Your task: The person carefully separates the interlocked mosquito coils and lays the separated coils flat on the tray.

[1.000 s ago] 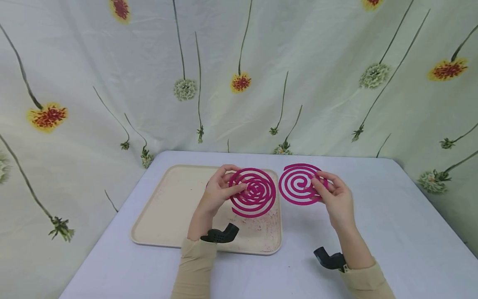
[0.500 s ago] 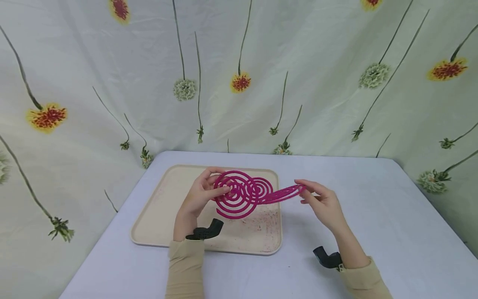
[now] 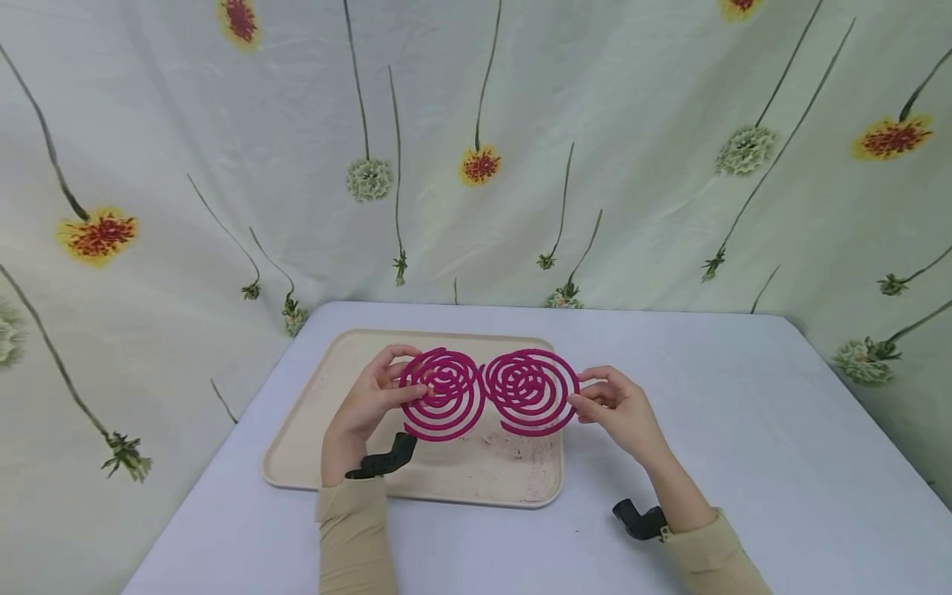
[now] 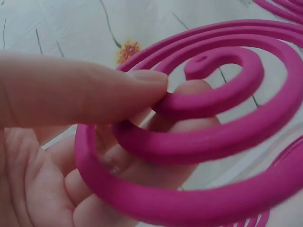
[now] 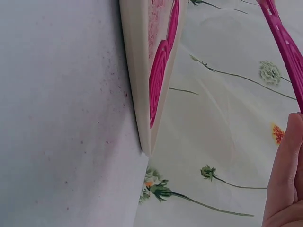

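My left hand (image 3: pixel 362 409) pinches a magenta mosquito coil (image 4: pixel 182 205) by its left side, thumb on the near face and fingers behind. Its spiral faces me, raised over the tray (image 3: pixel 316 450). At the right, my right hand (image 3: pixel 623 416) pinches the right edge of a second magenta mosquito coil (image 3: pixel 531 432) between thumb and fingers. The two held coils are side by side, almost meeting. Behind them, more mosquito coils (image 5: pixel 157 87) lie on the tray, seen edge-on in the right wrist view. Through the held spirals their rings overlap in the head view.
The shallow beige tray lies on a white-covered table (image 3: pixel 744 430), with reddish crumbs on its right part. Dark specks dot the cloth beside it. A flower-printed curtain (image 3: pixel 632 124) hangs behind the table. Each wrist wears a black camera (image 3: pixel 641 521).
Both hands have moved left, and the left-hand coil went with its hand. The right-hand coil tilted nearly edge-on half a second ago and now faces me again, beside the other coil.
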